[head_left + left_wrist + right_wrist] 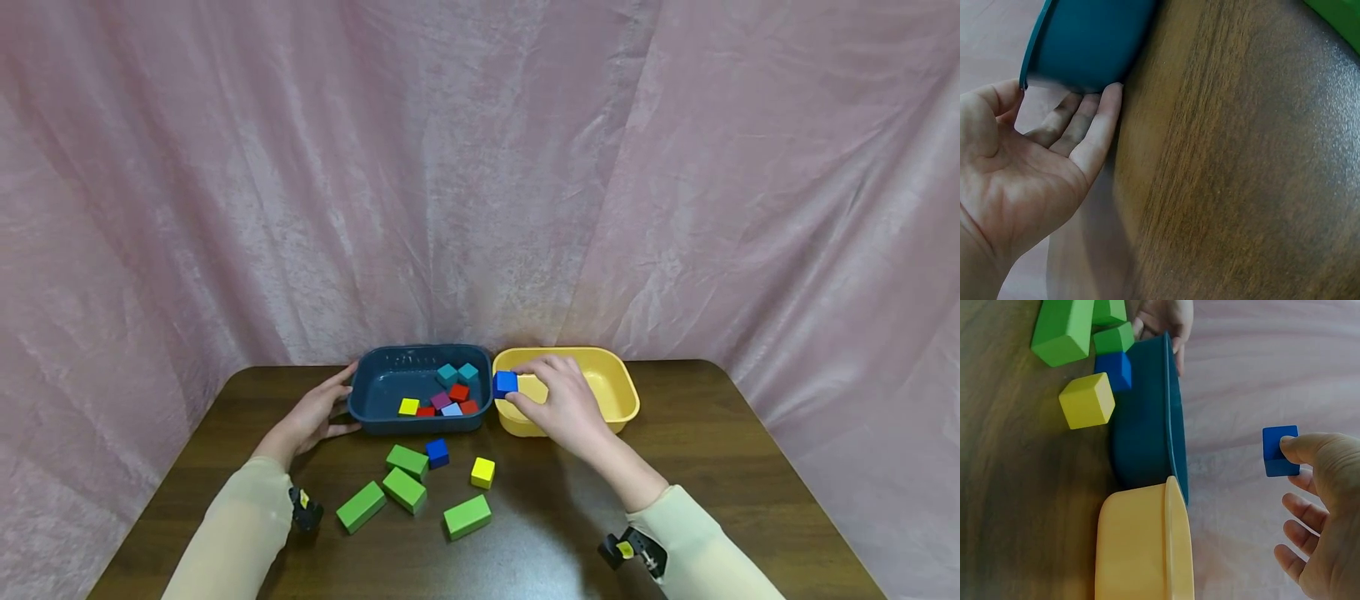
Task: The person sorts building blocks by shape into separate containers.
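Observation:
My right hand (pixel 564 407) pinches a blue cube (pixel 506 383) between thumb and fingertips, above the left end of the yellow basin (pixel 626 408). In the right wrist view the cube is held clear of both basins, the other fingers loosely bent. The left hand (pixel 315 417) touches the left end of the dark blue basin (pixel 420 425). Seen from the left wrist, its fairly straight fingers (pixel 1099 128) rest against that basin's wall and rim. Several small cubes lie inside the blue basin, among them a purple cube (pixel 440 402) and a yellow cube (pixel 408 407).
In front of the basins, several green blocks (pixel 467 517), another blue cube (pixel 437 452) and a yellow cube (pixel 483 472) lie on the brown wooden table (pixel 697 467). The basins stand side by side near its back edge, before a pink curtain (pixel 480 183).

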`<state>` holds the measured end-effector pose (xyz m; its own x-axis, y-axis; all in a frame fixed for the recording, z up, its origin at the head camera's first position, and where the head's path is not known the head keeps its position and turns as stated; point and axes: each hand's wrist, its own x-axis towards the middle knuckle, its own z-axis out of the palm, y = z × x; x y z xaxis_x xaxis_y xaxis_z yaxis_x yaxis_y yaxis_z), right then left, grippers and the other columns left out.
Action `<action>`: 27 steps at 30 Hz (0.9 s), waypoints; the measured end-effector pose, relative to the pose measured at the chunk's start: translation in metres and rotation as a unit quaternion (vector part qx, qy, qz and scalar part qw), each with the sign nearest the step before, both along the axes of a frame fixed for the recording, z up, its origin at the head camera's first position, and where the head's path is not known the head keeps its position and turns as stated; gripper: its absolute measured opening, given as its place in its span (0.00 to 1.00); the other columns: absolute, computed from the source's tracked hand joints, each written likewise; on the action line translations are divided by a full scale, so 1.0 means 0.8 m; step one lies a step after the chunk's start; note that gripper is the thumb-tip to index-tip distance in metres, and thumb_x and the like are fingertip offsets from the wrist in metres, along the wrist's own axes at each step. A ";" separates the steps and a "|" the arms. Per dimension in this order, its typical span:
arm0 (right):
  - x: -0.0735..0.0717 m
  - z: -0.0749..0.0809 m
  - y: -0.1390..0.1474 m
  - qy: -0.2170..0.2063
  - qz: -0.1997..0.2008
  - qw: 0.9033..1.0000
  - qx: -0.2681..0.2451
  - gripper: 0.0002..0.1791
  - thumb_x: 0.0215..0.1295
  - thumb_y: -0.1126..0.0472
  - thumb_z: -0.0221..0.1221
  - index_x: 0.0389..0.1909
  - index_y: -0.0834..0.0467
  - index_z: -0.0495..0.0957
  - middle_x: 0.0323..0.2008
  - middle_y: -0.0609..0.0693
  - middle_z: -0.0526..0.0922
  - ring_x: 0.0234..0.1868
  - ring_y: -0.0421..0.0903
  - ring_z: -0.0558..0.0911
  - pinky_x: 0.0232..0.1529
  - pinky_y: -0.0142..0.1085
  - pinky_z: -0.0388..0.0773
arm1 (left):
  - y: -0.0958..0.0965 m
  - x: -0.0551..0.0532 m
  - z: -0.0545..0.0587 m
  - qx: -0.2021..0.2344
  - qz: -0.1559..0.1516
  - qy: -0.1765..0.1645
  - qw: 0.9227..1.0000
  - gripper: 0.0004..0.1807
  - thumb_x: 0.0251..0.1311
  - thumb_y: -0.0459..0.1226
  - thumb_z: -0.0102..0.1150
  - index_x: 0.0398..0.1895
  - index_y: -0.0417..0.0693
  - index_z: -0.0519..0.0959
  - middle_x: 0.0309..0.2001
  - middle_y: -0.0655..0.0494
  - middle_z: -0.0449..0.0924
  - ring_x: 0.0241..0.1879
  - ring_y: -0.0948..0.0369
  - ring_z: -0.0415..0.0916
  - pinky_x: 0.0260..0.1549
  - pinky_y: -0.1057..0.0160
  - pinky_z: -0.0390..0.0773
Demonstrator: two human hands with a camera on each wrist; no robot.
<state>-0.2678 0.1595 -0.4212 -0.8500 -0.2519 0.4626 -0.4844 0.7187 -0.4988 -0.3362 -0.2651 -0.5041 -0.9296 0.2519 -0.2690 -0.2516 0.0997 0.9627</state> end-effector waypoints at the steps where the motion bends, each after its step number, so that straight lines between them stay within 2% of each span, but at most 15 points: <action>1: -0.002 0.000 -0.001 0.000 0.001 1.000 0.000 0.21 0.61 0.48 0.73 0.51 0.54 0.86 0.51 0.48 0.83 0.56 0.52 0.74 0.54 0.47 0.74 | 0.000 0.000 0.000 0.000 -0.001 0.001 1.000 0.32 0.83 0.41 0.33 0.84 0.70 0.43 0.79 0.41 0.49 0.72 0.41 0.59 0.58 0.39 0.75; 15: -0.012 0.000 -0.018 -0.017 0.005 1.000 -0.003 0.20 0.62 0.48 0.72 0.51 0.53 0.86 0.51 0.47 0.82 0.53 0.50 0.73 0.52 0.44 0.75 | -0.001 0.000 0.000 0.002 -0.008 0.003 1.000 0.32 0.83 0.41 0.33 0.84 0.70 0.43 0.80 0.40 0.48 0.72 0.39 0.60 0.57 0.38 0.75; 27: -0.026 -0.004 -0.034 -0.018 -0.002 1.000 -0.005 0.19 0.63 0.48 0.72 0.51 0.52 0.86 0.52 0.48 0.82 0.56 0.49 0.72 0.55 0.44 0.73 | 0.000 0.000 -0.001 0.008 -0.003 0.000 1.000 0.32 0.83 0.41 0.34 0.84 0.72 0.44 0.79 0.41 0.50 0.71 0.41 0.62 0.57 0.38 0.76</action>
